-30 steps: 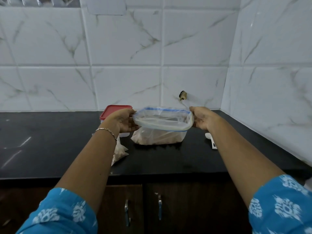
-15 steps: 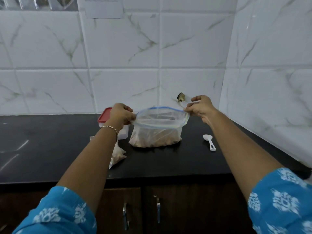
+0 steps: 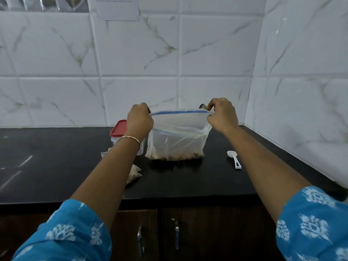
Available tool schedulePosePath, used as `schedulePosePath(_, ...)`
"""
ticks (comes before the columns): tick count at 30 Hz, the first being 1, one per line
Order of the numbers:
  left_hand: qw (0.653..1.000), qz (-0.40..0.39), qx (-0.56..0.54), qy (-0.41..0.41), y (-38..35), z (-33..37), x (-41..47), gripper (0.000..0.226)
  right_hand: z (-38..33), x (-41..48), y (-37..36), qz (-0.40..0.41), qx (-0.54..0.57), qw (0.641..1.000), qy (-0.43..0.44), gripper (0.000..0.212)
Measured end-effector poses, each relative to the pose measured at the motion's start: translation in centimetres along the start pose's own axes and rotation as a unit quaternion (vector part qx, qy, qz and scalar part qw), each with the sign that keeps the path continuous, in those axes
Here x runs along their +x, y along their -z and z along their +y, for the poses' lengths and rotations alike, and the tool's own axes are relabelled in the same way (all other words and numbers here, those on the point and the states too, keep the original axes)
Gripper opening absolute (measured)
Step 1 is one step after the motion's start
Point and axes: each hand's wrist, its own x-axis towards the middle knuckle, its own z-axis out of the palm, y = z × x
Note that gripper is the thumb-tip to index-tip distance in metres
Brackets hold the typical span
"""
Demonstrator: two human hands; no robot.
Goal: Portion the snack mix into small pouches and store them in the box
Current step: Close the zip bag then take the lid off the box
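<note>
Both my arms reach straight forward, bare below the blue printed sleeves (image 3: 71, 232). My left hand (image 3: 140, 122) is fisted, knuckles up, pinching the left end of the top edge of the zip bag (image 3: 177, 142). My right hand (image 3: 223, 115) pinches the right end, thumb and forefinger curled together. A thin bracelet (image 3: 130, 138) circles my left wrist.

Soft, even light brightens the white marble-patterned wall tiles (image 3: 131, 53) behind the glossy black stone counter (image 3: 56, 157), whose left part carries pale glare streaks. Tile lines above it bow with wide-angle distortion; the blue printed sleeves (image 3: 71, 232) below it look blurred.
</note>
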Motion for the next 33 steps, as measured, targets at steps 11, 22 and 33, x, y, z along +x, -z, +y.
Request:
schedulePosePath(11, 0.829, -0.227, -0.415, 0.297, 1.1, -1.2, -1.9, 0.031, 0.9, -1.7, -0.4, -0.193, 0.327, 0.860, -0.342, 0.042)
schedulePosePath(22, 0.703, -0.228, -0.597, 0.312, 2.2, -1.7, -1.4, 0.009, 0.0, -0.9, 0.9, -0.194, 0.574, 0.707, -0.365, 0.025)
schedulePosePath(33, 0.655, -0.241, -0.640, 0.322, 3.2, -1.6, -1.6, 0.014, -0.3, -0.8, 1.2, -0.125, 0.577, 0.727, -0.351, 0.004)
